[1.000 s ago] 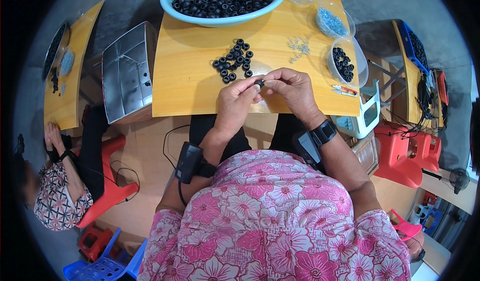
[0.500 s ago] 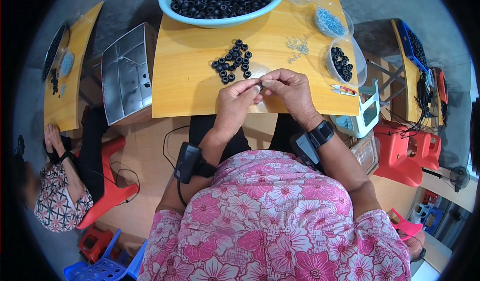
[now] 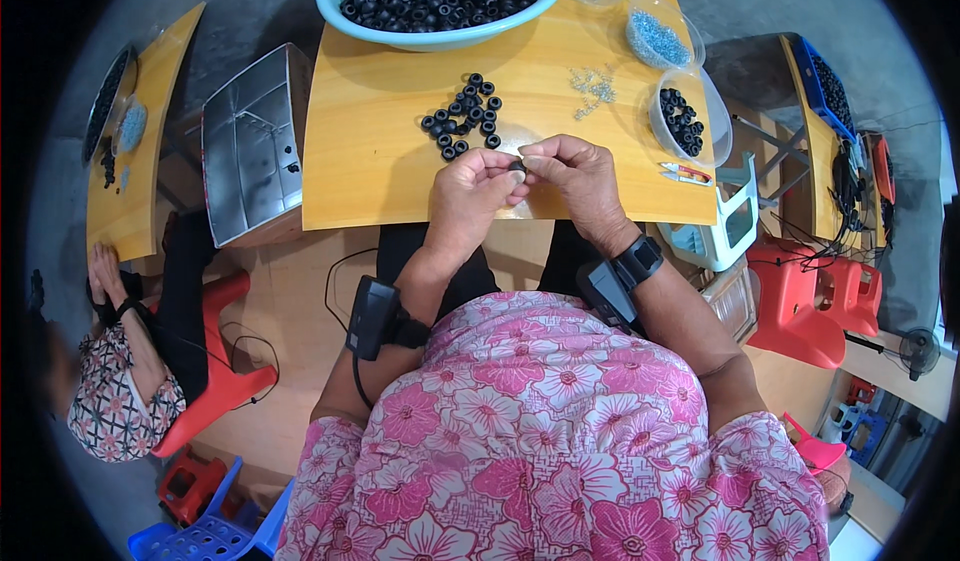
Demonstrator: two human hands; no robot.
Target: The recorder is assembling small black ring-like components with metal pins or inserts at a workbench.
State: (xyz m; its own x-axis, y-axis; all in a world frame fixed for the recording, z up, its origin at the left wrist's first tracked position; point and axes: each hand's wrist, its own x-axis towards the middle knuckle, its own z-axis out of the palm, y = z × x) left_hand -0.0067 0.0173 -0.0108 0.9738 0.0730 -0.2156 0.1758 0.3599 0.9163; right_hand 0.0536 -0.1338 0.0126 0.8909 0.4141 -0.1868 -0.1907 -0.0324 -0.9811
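Over the table's near edge, my left hand (image 3: 466, 196) is closed, pinching a small black ring-shaped part (image 3: 517, 166) between thumb and fingers. My right hand (image 3: 580, 186) meets it from the other side, thumb and forefinger pressed together right at the part. Whatever tiny thing those right fingertips hold is too small to make out. Just beyond my left hand lies a loose cluster of black rings (image 3: 463, 111). Farther right are scattered small clear pieces (image 3: 593, 89). A small pair of red-and-white thread snips (image 3: 686, 174) rests near the right edge.
A light-blue basin (image 3: 440, 41) heaped with black rings stands at the back. Plastic tubs of bluish pieces (image 3: 658, 39) and black rings (image 3: 682, 121) sit at the right. A foil-lined box (image 3: 255, 151) adjoins the table's left side. Another person (image 3: 125, 391) sits far left.
The black part shows a little more between my fingertips, and my right fingers have shifted slightly on it. The whole view has moved a little.
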